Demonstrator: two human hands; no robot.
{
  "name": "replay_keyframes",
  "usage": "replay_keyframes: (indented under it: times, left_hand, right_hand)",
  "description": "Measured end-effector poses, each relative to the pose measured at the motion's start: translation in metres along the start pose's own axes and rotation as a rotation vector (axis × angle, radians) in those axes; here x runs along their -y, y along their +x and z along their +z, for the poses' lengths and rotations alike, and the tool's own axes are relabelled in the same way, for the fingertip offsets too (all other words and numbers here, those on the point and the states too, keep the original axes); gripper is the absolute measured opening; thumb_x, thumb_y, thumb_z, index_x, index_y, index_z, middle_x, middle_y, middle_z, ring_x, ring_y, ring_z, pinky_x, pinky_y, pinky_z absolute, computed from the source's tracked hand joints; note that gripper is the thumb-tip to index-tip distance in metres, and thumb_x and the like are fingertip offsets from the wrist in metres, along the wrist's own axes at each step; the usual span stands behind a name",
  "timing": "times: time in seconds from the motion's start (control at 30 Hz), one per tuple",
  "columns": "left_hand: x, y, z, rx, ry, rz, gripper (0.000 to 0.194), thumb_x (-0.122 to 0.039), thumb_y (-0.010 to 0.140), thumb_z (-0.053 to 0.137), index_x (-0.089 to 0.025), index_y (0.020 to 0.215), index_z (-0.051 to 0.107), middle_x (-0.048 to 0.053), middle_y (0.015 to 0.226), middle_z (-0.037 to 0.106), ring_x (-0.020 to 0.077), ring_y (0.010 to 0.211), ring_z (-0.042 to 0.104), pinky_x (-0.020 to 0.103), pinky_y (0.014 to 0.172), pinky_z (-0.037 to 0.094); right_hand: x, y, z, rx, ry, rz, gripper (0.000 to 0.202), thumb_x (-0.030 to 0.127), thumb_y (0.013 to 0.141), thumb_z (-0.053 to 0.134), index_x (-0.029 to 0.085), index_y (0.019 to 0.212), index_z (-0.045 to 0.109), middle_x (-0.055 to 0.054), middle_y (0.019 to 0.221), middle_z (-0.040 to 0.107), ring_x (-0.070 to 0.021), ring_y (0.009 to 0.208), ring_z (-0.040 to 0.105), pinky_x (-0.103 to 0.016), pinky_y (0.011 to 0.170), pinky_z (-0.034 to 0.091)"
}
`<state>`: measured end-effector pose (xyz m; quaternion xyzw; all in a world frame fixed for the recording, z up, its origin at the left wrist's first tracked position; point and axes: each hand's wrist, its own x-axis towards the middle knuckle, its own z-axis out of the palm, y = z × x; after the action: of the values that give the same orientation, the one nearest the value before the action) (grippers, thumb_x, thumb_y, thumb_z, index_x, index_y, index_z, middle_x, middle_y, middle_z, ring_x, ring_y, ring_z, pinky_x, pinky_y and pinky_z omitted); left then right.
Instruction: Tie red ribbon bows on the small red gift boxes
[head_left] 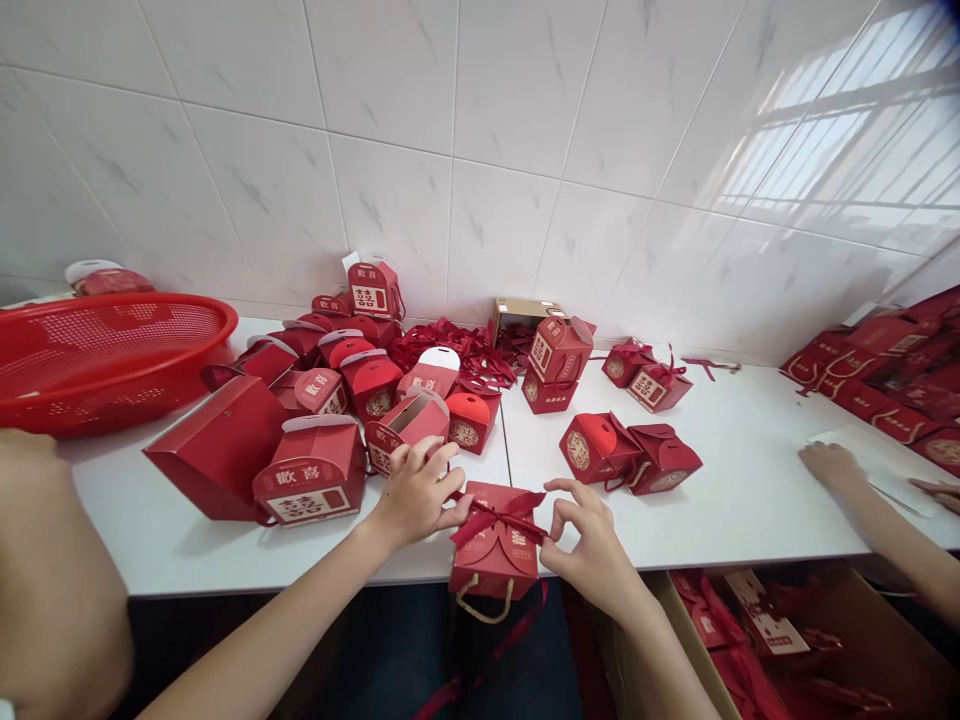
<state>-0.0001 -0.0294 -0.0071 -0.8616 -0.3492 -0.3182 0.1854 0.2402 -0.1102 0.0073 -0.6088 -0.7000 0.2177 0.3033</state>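
Pinching a dark-red ribbon bow (499, 518) with left hand (420, 492) and right hand (589, 540), atop a rope-handled, red cardboard box (493, 572) beside the white worktop (739, 510).

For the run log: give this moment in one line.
left hand: pinching ribbon | right hand: pinching ribbon | gift box: at table's front edge, bow on top
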Motion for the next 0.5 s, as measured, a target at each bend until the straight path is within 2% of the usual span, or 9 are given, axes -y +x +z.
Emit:
replay_keyframes:
  times: [0.1, 0.17, 0.2, 0.27, 0.3, 0.33, 0.37, 0.43, 0.5]
  left_hand:
    - [-0.004, -0.001, 0.002, 0.097, -0.167, -0.108, 0.017, -0.036, 0.082, 0.054, -0.02, 0.076, 0.056, 0.01, 0.108, 0.059, 0.0299, 0.106, 0.046, 0.042, 0.083, 0.033]
    - [-0.007, -0.003, 0.002, 0.182, -0.4, -0.218, 0.019, -0.038, 0.085, 0.052, -0.02, 0.081, 0.051, 0.009, 0.107, 0.057, 0.0257, 0.102, 0.049, 0.039, 0.084, 0.038]
    - [-0.009, -0.004, 0.002, 0.223, -0.53, -0.285, 0.019, -0.039, 0.086, 0.051, -0.02, 0.085, 0.048, 0.008, 0.104, 0.056, 0.0229, 0.097, 0.05, 0.036, 0.082, 0.041]
    - [-0.014, -0.008, 0.004, 0.281, -0.751, -0.418, 0.019, -0.039, 0.088, 0.048, -0.021, 0.089, 0.043, 0.004, 0.096, 0.055, 0.0183, 0.086, 0.053, 0.032, 0.077, 0.044]
    - [-0.017, -0.01, 0.005, 0.29, -0.83, -0.474, 0.019, -0.039, 0.088, 0.048, -0.021, 0.089, 0.042, 0.003, 0.093, 0.054, 0.017, 0.083, 0.053, 0.032, 0.076, 0.045]
    - [-0.02, -0.012, 0.006, 0.285, -0.892, -0.518, 0.019, -0.039, 0.088, 0.048, -0.022, 0.09, 0.041, 0.002, 0.092, 0.053, 0.0165, 0.082, 0.053, 0.032, 0.076, 0.045]
    - [-0.024, -0.013, 0.008, 0.265, -0.946, -0.552, 0.019, -0.039, 0.088, 0.048, -0.022, 0.091, 0.041, 0.002, 0.093, 0.053, 0.0166, 0.084, 0.053, 0.032, 0.077, 0.045]
    - [-0.03, -0.017, 0.012, 0.192, -1.053, -0.605, 0.02, -0.037, 0.089, 0.048, -0.023, 0.1, 0.041, 0.004, 0.104, 0.052, 0.0176, 0.092, 0.054, 0.034, 0.081, 0.045]
    - [-0.035, -0.021, 0.017, 0.119, -1.148, -0.65, 0.025, -0.036, 0.091, 0.046, -0.024, 0.111, 0.037, 0.008, 0.115, 0.049, 0.019, 0.1, 0.055, 0.035, 0.083, 0.046]
  right_hand:
    - [-0.007, -0.002, -0.003, 0.056, 0.11, -0.059, 0.014, 0.014, 0.071, 0.055, 0.022, 0.068, 0.044, -0.008, 0.125, 0.049, -0.0272, 0.124, 0.04, -0.051, 0.102, 0.026]
    - [-0.016, -0.003, -0.001, 0.125, 0.279, -0.101, 0.013, 0.019, 0.075, 0.058, 0.023, 0.084, 0.049, -0.009, 0.133, 0.043, -0.0258, 0.128, 0.037, -0.047, 0.103, 0.03]
    - [-0.021, -0.004, 0.002, 0.167, 0.371, -0.124, 0.028, 0.023, 0.074, 0.063, 0.024, 0.099, 0.05, -0.01, 0.139, 0.038, -0.0256, 0.131, 0.035, -0.045, 0.105, 0.03]
    - [-0.031, -0.006, 0.012, 0.242, 0.491, -0.151, 0.077, 0.03, 0.064, 0.077, 0.026, 0.129, 0.035, -0.011, 0.148, 0.025, -0.0264, 0.137, 0.027, -0.044, 0.11, 0.026]
    - [-0.035, -0.008, 0.019, 0.264, 0.514, -0.15, 0.097, 0.031, 0.059, 0.081, 0.027, 0.137, 0.025, -0.011, 0.15, 0.021, -0.027, 0.138, 0.024, -0.043, 0.111, 0.023]
    - [-0.039, -0.01, 0.026, 0.269, 0.52, -0.14, 0.107, 0.031, 0.057, 0.083, 0.027, 0.142, 0.018, -0.012, 0.151, 0.021, -0.0274, 0.139, 0.023, -0.044, 0.112, 0.022]
    - [-0.041, -0.013, 0.032, 0.257, 0.517, -0.126, 0.109, 0.03, 0.058, 0.083, 0.027, 0.144, 0.015, -0.012, 0.15, 0.023, -0.0277, 0.138, 0.024, -0.044, 0.112, 0.022]
    - [-0.043, -0.019, 0.038, 0.203, 0.514, -0.119, 0.101, 0.026, 0.063, 0.079, 0.027, 0.144, 0.02, -0.012, 0.148, 0.029, -0.0284, 0.136, 0.03, -0.045, 0.111, 0.026]
    - [-0.043, -0.023, 0.031, 0.15, 0.514, -0.141, 0.095, 0.023, 0.063, 0.078, 0.028, 0.142, 0.026, -0.012, 0.145, 0.034, -0.0293, 0.133, 0.035, -0.046, 0.109, 0.03]
